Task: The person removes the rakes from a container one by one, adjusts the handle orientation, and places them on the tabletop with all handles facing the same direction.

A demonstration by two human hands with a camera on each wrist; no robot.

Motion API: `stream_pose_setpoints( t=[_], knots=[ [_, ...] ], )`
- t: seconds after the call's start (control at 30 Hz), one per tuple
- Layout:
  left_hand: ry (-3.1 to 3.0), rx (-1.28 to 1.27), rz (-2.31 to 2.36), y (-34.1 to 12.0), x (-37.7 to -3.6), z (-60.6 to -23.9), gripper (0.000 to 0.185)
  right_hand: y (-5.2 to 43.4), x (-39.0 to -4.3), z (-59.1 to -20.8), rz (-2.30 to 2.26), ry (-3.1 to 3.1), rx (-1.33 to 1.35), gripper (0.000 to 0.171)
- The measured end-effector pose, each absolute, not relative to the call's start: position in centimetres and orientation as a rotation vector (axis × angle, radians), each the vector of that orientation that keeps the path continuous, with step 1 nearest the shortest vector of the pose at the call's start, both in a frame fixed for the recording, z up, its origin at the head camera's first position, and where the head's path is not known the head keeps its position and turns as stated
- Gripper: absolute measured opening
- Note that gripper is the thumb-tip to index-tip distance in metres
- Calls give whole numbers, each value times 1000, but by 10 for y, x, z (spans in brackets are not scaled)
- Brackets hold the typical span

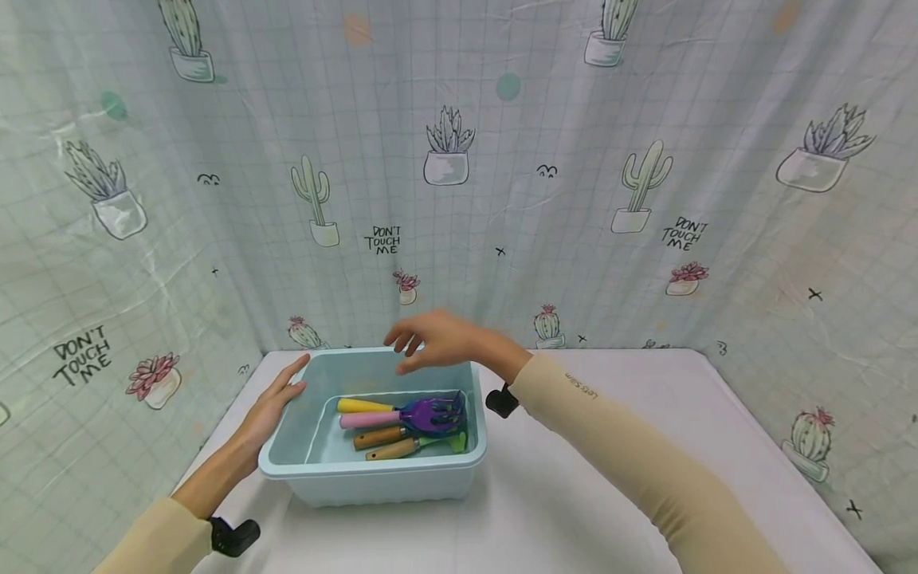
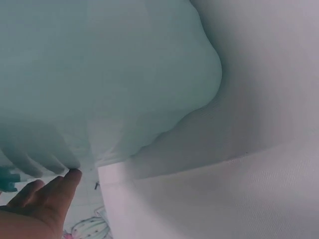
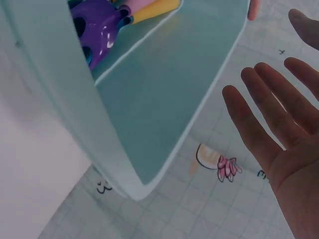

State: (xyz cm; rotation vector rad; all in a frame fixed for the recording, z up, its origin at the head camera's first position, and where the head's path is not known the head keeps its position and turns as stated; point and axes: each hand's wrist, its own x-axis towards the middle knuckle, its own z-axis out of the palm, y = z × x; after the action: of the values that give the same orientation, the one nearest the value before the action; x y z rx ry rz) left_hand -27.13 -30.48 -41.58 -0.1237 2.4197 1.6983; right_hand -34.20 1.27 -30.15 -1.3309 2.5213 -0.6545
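Note:
A pale blue plastic bin [image 1: 380,483] stands on the white table, with several small garden tools lying inside. Among them are a purple hand fork [image 1: 430,414] with a pink handle, a yellow handle [image 1: 364,406], a brown wooden handle [image 1: 379,437] and a lighter wooden-handled tool [image 1: 390,451] with a green head. My left hand [image 1: 274,405] rests along the bin's left side, its straight fingers at the rim; the left wrist view shows fingertips against the outer wall. Above the bin's back edge hovers my right hand [image 1: 439,341], fingers loosely bent and holding nothing.
White table surface [image 1: 574,494] extends to the right and in front of the bin. A curtain [image 1: 502,207] printed with cacti hangs close behind the table and along both sides. Both wrists carry black camera mounts.

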Motion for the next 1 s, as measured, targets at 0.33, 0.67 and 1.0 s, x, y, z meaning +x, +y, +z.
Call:
stream_pose_setpoints(
  t=[0.33, 0.67, 1.0],
  knots=[
    [2443, -101, 1667, -305, -270, -415, 61, -15, -349, -321, -699, 2442, -1283, 50],
    [2468, -105, 1639, -305, -267, -415, 62, -40, -353, -347, -737, 2360, -1252, 47],
    [2471, -127, 1638, -305, -267, -417, 62, -52, -357, -373, -711, 2310, -1202, 50]
  ],
)
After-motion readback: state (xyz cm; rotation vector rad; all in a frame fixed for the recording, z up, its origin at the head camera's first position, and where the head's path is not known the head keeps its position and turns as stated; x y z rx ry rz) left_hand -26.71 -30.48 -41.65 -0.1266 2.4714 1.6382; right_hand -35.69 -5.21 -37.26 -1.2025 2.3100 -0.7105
